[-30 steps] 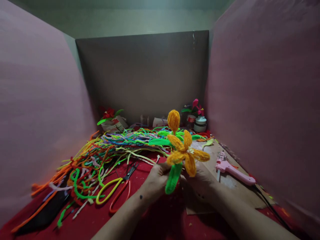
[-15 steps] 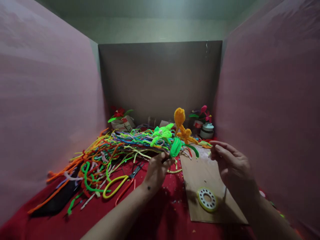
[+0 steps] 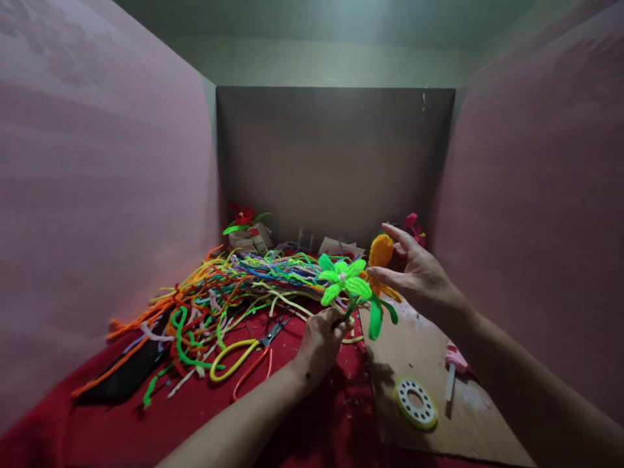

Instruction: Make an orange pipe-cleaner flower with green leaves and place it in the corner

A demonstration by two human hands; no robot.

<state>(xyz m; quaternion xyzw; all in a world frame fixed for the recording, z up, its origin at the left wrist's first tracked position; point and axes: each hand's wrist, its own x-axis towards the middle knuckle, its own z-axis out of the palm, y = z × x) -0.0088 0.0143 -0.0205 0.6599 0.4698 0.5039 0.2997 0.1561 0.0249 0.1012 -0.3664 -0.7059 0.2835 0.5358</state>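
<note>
My left hand point(image 3: 324, 338) is closed around the stems of a small bunch of pipe-cleaner flowers, held above the table. In the bunch are a bright green flower point(image 3: 342, 278) with a pale centre, an orange bud point(image 3: 381, 249), orange petals point(image 3: 387, 290) below it and dark green leaves point(image 3: 375, 318). My right hand point(image 3: 419, 270) is at the bunch's right side, thumb and fingers apart around the orange bud. Whether its fingertips touch the bud I cannot tell.
A heap of coloured pipe cleaners point(image 3: 273, 273) spreads across the red cloth point(image 3: 195, 435). Scissors point(image 3: 268, 338) lie nearer. On the brown board point(image 3: 390, 416) are a white tape spool point(image 3: 416, 403) and a pink-and-white tool point(image 3: 453, 364). A red flower point(image 3: 242, 216) stands behind.
My right hand has moved up and left to the orange bud, its fingers spreading. The bunch has turned, the green flower now facing me. The view has shifted slightly left.
</note>
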